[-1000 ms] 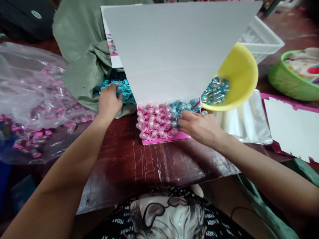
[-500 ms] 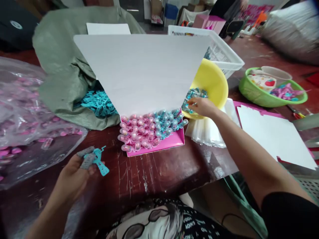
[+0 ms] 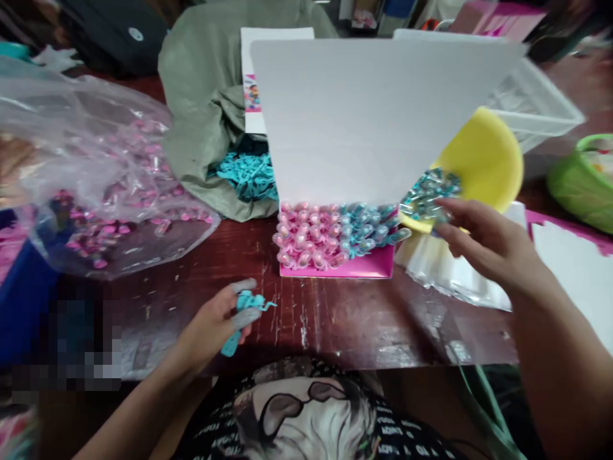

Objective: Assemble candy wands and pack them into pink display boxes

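My left hand (image 3: 213,326), with grey coverings on the thumb and a finger, pinches a flat teal plastic piece (image 3: 230,345) above the table's front edge. My right hand (image 3: 493,243) is at the near rim of a yellow bowl (image 3: 500,150), its thumb and fingers drawn together. Something small and greyish shows at those fingertips, too blurred to name. Small clear-and-teal pieces (image 3: 433,188) lie in the bowl. Between my hands stands a pink box (image 3: 366,268) with its white lid (image 3: 373,121) raised. Rows of pink (image 3: 311,237) and teal clear-domed pieces (image 3: 366,230) fill most of it.
A clear plastic bag (image 3: 138,166) of pink pieces lies left, near a blue bin (image 3: 23,300). Behind the box, a grey-green sack (image 3: 201,70) holds teal pieces (image 3: 249,174). Clear sleeves (image 3: 460,275), white card (image 3: 569,275), a green basin (image 3: 579,191) and a white basket (image 3: 546,121) are right.
My right hand has drawn back from inside the yellow bowl to its near rim. The teal piece has turned in my left hand, which is closer to the box. The view has swung left.
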A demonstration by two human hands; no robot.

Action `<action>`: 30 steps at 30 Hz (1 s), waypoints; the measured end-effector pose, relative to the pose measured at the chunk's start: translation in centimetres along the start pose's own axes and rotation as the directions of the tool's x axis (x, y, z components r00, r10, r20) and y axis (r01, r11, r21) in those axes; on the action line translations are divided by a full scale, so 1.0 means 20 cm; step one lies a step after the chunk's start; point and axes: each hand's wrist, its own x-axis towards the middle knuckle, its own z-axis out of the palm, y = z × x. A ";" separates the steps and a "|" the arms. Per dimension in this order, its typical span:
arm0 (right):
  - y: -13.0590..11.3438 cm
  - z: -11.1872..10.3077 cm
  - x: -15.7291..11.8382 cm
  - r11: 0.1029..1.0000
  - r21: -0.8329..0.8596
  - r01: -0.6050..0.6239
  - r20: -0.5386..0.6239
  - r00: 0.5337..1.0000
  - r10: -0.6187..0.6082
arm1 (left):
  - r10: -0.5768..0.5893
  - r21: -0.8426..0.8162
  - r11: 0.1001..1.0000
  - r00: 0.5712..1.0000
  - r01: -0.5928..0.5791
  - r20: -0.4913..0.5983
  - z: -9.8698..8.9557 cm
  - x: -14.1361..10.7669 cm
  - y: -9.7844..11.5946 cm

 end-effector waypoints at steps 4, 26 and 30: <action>-0.28 0.21 -0.30 0.953 0.302 0.015 0.257 0.962 -0.096 | 0.055 0.041 0.997 0.972 -0.066 0.228 0.13 0.01 0.00; -0.38 0.66 -0.52 0.970 0.241 0.012 0.297 0.951 -0.086 | 0.551 0.432 0.572 0.717 -0.697 0.427 0.36 -0.01 0.10; -0.27 0.68 -0.51 0.960 0.205 -0.188 0.344 0.933 0.109 | 0.646 0.613 0.296 0.626 -0.732 0.436 0.38 0.05 0.07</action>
